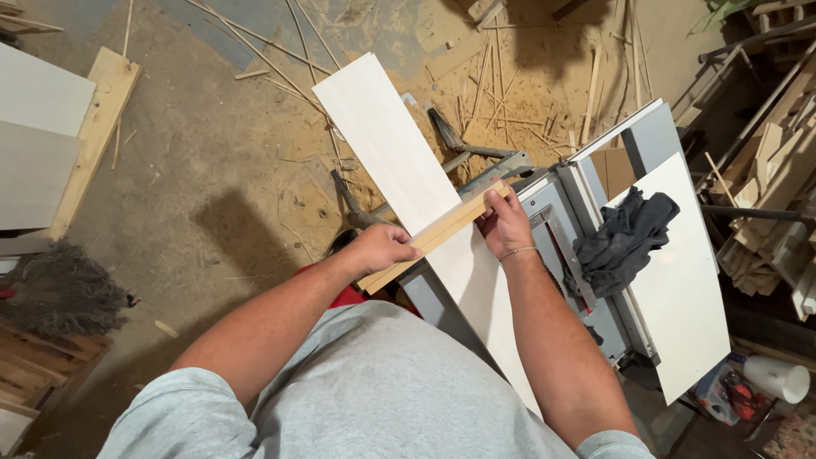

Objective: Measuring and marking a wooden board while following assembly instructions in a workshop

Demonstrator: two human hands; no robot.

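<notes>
Sawdust and thin offcut strips cover the concrete floor (212,153) of a workshop, thickest beyond the table saw (557,208). Grey saw top, with a dark grey rag (625,238) bunched on a white panel (680,280) at its right side. Long white board (399,161) lies diagonally across the saw, far end hanging out over the floor, near end cut off behind the person's grey shirt. Pale wood strip (442,231) sits crosswise on the white board, touching it. Left hand (384,248) curled closed around the strip's near end; right hand (506,225) grips the far end, fingers wrapped over it, thin bracelet on the wrist. More white panels (38,136) and a plank (89,136) at left edge, partly out of frame. Stacked lumber scraps (769,195) on the right, in shadow. Mop head (55,289) lower left. White cup (778,378) lower right beside hard-to-read clutter. Saw blade itself cannot be made out; red object under the left forearm mostly hidden
</notes>
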